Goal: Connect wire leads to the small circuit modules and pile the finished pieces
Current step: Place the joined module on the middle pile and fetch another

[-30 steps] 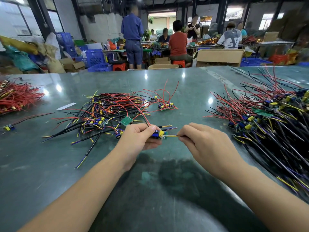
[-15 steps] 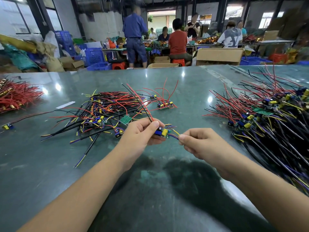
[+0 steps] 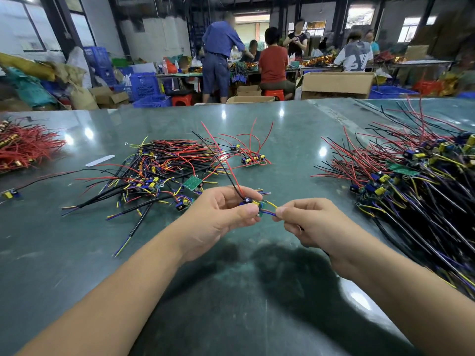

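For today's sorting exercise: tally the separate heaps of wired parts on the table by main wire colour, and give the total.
All-red wire heaps: 1, the red heap at far left.
Mixed red, black, yellow and purple wire heaps: 2, the middle heap and the right heap.
Total: 3 heaps.
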`<control>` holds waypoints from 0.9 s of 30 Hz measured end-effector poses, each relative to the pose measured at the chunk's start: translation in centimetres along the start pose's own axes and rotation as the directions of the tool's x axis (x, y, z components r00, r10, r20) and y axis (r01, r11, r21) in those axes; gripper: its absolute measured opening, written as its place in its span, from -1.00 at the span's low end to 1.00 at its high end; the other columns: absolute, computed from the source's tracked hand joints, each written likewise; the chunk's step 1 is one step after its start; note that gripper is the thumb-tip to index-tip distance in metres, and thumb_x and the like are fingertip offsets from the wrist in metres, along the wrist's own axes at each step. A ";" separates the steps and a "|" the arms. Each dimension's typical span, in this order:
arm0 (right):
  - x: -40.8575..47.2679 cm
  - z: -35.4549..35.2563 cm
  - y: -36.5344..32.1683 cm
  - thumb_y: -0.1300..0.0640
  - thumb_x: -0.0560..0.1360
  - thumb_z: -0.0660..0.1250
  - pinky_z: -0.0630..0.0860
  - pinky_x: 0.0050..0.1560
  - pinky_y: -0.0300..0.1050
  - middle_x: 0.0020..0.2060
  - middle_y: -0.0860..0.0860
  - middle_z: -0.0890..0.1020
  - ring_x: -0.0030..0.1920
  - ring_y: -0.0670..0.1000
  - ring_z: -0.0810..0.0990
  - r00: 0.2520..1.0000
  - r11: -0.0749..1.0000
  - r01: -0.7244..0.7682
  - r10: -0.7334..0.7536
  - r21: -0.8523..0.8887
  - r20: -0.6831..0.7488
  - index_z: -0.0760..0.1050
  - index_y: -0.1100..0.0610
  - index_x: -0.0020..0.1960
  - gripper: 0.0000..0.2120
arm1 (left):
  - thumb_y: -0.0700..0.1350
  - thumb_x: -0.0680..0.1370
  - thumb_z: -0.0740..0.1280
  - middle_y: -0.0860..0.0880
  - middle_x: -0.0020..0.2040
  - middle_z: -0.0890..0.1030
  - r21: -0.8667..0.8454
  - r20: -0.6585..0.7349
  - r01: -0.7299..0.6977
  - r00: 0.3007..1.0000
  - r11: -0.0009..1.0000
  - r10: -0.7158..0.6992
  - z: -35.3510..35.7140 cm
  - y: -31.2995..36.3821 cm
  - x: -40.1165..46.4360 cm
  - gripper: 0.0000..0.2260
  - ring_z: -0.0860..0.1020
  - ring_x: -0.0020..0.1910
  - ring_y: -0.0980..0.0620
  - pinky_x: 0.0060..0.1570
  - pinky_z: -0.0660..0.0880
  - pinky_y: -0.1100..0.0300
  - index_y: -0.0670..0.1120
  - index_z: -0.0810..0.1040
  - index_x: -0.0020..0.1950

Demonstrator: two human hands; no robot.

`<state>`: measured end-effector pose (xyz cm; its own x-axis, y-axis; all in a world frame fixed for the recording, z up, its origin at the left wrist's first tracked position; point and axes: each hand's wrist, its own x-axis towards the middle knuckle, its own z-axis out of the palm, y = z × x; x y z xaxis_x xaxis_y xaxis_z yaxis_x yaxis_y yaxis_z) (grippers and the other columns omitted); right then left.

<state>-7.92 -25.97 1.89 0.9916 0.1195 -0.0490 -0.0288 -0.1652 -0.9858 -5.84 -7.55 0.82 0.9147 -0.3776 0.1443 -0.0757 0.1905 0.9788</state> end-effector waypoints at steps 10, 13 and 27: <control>0.0 0.8 1.2 0.11 0.52 0.30 0.24 -0.41 -0.25 -0.56 -0.15 0.40 -0.47 -0.13 0.30 0.924 0.902 0.348 -0.376 -0.255 -0.069 0.53 0.12 -0.25 -0.81 | -0.32 0.54 0.23 -0.15 -0.18 0.68 -0.110 -0.033 0.058 0.998 0.992 -0.061 0.9 0.5 -0.1 -0.89 0.68 -0.21 -0.02 -0.24 0.58 0.26 -0.20 0.51 0.01; 0.5 0.7 1.5 0.12 0.52 0.31 0.19 -0.47 -0.35 -0.61 -0.17 0.40 -0.54 -0.16 0.30 0.920 0.898 0.306 -0.364 -0.316 -0.144 0.54 0.13 -0.26 -0.81 | -0.31 0.49 0.28 -0.14 -0.22 0.68 -0.098 -0.001 0.030 1.000 0.995 -0.030 0.9 0.7 -0.2 -0.90 0.68 -0.23 -0.02 -0.24 0.58 0.28 -0.22 0.51 -0.01; -1.0 0.9 0.6 0.07 0.51 0.29 0.29 -0.40 -0.15 -0.54 -0.14 0.42 -0.45 -0.05 0.33 0.864 0.680 0.419 -0.502 -0.602 0.035 0.39 0.03 -0.29 -0.79 | -0.10 0.29 0.45 -0.12 -0.26 0.67 -0.034 -0.120 0.016 0.993 0.999 -0.020 0.9 0.3 0.0 -0.81 0.65 -0.31 0.03 -0.31 0.56 0.29 -0.11 0.54 -0.16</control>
<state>-8.99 -25.34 1.21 0.8668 0.2206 0.4471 0.4721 -0.6515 -0.5939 -6.22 -8.32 1.29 0.9571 -0.2696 0.1061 -0.0475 0.2150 0.9755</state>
